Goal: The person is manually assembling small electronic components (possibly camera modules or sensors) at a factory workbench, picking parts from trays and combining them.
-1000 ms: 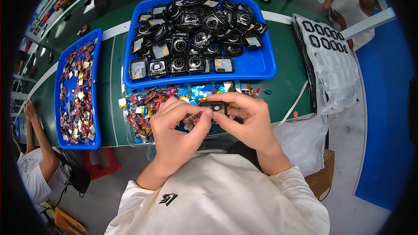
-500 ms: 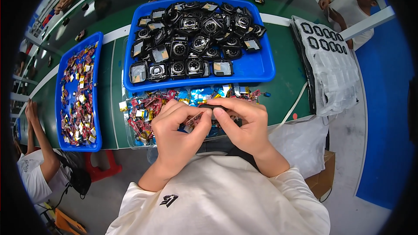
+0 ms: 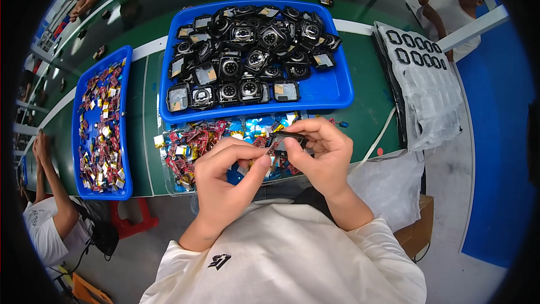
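My right hand (image 3: 322, 155) grips a black smartwatch case (image 3: 293, 134) between thumb and fingers, tilted, above the near side of the table. Pinched in my left hand (image 3: 229, 177) is a small reddish circuit board (image 3: 273, 147), its tip against the edge of the case. Whether the two parts are still joined cannot be made out. Below both hands lies a clear tray heaped with red circuit boards (image 3: 194, 138) and blue-wrapped pieces (image 3: 260, 123). Just beyond stands a blue bin (image 3: 323, 91) full of black watch cases (image 3: 256, 59).
At the left a second blue bin (image 3: 127, 118) holds many boards and small batteries. Black frames (image 3: 408, 56) lie on a white-covered stack at the right, beside a white cable (image 3: 378, 141). Co-workers sit at left and far right; a red stool (image 3: 135, 219) stands below.
My right hand has turned and lifted the watch case slightly to the right. The circuit board in my left hand now shows between both hands.
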Tool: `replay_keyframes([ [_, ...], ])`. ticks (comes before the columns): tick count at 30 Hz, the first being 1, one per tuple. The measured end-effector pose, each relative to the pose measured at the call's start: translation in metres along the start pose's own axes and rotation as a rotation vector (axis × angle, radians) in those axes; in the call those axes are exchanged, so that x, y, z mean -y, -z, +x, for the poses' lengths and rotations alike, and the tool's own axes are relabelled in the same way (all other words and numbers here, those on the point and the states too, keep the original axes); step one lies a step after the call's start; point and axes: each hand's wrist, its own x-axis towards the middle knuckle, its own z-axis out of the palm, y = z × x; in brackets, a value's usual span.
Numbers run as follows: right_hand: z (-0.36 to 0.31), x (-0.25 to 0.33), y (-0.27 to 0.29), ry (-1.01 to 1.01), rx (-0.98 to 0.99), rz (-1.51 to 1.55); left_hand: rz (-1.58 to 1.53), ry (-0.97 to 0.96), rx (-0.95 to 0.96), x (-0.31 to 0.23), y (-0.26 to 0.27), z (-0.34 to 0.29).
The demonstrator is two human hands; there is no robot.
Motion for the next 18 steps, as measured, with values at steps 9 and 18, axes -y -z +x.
replay_keyframes([
  [9, -0.0056, -0.0025, -0.0051, 0.157, -0.069, -0.135, -0.404, 0.252, 0.019, 0.0024, -0.0039, -0.0052],
  [18, -0.0071, -0.0005, -0.0054, 0.101, -0.009, 0.041, -0.243, 0.191, -0.082, -0.0058, -0.0059, 0.0012],
])
